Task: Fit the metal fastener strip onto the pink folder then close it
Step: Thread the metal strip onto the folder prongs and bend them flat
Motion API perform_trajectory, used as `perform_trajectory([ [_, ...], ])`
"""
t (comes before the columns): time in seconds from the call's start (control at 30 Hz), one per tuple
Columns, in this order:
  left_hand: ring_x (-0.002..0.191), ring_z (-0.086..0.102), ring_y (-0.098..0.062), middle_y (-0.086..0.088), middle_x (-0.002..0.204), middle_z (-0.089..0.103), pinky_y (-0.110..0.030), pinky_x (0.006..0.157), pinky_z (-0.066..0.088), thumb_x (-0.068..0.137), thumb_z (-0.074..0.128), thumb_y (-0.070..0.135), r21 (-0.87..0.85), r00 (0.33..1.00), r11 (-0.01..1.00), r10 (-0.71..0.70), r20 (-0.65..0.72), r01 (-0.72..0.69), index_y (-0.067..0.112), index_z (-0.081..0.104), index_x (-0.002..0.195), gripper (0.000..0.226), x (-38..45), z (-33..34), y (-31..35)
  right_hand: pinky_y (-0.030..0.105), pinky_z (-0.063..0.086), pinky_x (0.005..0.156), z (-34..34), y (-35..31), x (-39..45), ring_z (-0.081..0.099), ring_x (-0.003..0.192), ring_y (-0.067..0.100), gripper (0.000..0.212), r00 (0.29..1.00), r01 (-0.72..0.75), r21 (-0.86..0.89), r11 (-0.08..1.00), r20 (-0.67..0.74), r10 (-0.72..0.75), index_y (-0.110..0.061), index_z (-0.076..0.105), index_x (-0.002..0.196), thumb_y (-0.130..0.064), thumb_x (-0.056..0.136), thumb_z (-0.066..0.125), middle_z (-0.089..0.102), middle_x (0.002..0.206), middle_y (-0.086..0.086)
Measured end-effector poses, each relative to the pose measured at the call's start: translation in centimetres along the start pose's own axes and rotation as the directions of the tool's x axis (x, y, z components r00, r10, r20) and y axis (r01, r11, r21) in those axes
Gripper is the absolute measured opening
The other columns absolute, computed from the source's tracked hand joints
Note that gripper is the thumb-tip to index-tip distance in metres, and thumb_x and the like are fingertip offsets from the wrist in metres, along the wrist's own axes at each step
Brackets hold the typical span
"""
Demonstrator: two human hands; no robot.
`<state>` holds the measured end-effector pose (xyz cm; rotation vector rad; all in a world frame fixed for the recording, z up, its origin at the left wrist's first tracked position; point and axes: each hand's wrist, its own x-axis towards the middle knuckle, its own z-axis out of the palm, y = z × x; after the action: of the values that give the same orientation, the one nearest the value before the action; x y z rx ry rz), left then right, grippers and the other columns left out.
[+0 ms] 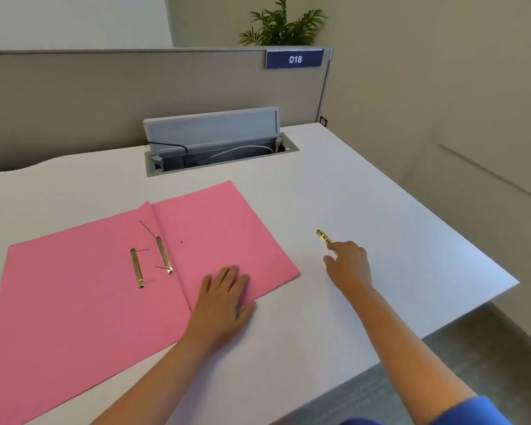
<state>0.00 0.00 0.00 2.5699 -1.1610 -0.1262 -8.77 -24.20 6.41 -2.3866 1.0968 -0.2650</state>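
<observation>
A pink folder (89,286) lies spread open on the white desk (334,194). Two brass fastener pieces (137,268) (163,255) sit near its centre crease, thin prongs sticking up beside them. My left hand (221,297) rests flat, palm down, on the near edge of the folder's right flap. Right of the folder a brass fastener strip (325,237) lies on the bare desk. My right hand (348,262) reaches over its near end, fingers touching it and hiding that end; whether they grip it is unclear.
An open cable hatch (218,142) with cords inside sits at the back of the desk, before a grey partition (105,96) bearing a blue "018" sign (295,59). A plant (284,26) stands behind. The desk's right edge (472,240) runs diagonally close to my right hand.
</observation>
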Motion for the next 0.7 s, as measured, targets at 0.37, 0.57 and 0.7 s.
perform_trajectory([
  [0.37,0.14,0.021,-0.017,-0.001,0.151,0.032,-0.043,0.116,0.009,0.082,0.023,0.056,-0.045,0.994,0.999,0.006,-0.105,-0.011,0.023,0.039,0.136,0.065,0.3,0.0,-0.1,0.03,0.041,0.07,-0.2,0.8,1.6,0.056,0.103,0.029,0.03,0.995,-0.07,-0.25,0.966,0.045,0.084,-0.002,0.062,0.103,0.005,0.085,0.04,0.055,0.095,0.012],
  [0.57,0.141,0.017,-0.013,0.002,0.152,0.029,-0.037,0.115,0.002,0.086,0.033,0.052,-0.073,0.994,0.997,-0.007,-0.113,-0.001,0.024,0.038,0.136,0.058,0.1,0.1,-0.3,0.033,0.045,0.091,0.1,0.3,2.1,0.057,0.108,0.031,0.037,0.996,-0.058,-0.159,0.986,0.051,0.067,-0.005,0.052,0.121,0.003,0.086,0.043,0.059,0.116,0.017],
  [0.7,0.141,0.019,-0.014,0.001,0.151,0.031,-0.037,0.115,0.002,0.086,0.036,0.05,-0.091,0.992,0.996,-0.005,-0.128,-0.007,0.023,0.039,0.136,0.057,0.1,0.1,-0.2,0.034,0.046,0.09,0.0,0.2,2.5,0.057,0.109,0.033,0.043,0.993,-0.086,-0.097,0.992,0.076,0.093,-0.007,0.049,0.126,0.002,0.085,0.046,0.051,0.123,0.017],
])
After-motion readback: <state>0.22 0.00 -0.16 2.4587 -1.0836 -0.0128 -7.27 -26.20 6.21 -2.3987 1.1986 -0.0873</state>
